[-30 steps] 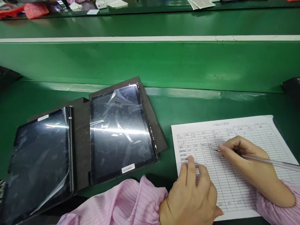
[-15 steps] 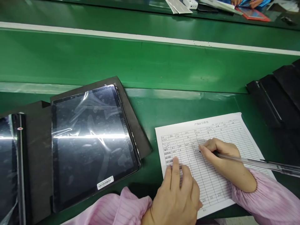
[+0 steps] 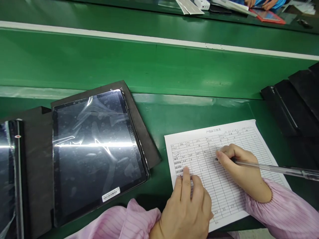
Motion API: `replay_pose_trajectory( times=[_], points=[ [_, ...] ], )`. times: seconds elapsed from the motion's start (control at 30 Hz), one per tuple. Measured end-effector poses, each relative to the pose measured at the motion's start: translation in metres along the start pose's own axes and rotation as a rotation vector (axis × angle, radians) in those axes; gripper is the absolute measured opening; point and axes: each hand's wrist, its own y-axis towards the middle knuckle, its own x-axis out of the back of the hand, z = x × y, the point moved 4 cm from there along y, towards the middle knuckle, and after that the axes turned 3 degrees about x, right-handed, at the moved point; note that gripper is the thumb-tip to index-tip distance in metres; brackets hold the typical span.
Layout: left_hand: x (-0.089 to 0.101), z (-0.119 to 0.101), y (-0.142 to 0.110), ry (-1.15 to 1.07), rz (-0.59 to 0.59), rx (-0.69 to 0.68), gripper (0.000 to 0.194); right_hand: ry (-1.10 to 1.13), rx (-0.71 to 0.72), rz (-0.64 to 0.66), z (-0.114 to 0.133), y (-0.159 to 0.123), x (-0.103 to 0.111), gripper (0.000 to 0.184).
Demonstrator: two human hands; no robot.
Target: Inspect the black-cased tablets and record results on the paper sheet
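A printed form (image 3: 224, 186) with a ruled table and handwritten entries lies slightly turned on the green bench. My right hand (image 3: 239, 166) grips a clear-barrelled pen (image 3: 279, 168), its tip close to a cell in the upper middle of the sheet; whether it touches the paper I cannot tell. Flat on the form's lower left rests my left hand (image 3: 189, 202), fingers stretched out and a little apart, covering some rows. To the left, a tablet (image 3: 99, 149) with a film-covered dark screen and a barcode label lies on a black sleeve (image 3: 143, 132).
Another dark device (image 3: 10, 179) shows at the left edge. Several black sleeves (image 3: 286, 109) overlap at the right. Behind the green divider (image 3: 149, 66), a co-worker's hands (image 3: 259, 4) are near a red-edged device (image 3: 267, 16), beside a white adapter (image 3: 201, 4) and papers.
My right hand and the pen have shifted slightly right and up across the form. My left hand stays flat on the paper.
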Motion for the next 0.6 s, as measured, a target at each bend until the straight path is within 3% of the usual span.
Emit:
replay_pose_trajectory(
  times=[0.6],
  points=[
    [0.0007, -0.0003, 0.0022, 0.012, -0.027, 0.022, 0.026, -0.116, 0.076, 0.084, 0.0019, 0.0009, -0.0069, 0.030]
  ],
)
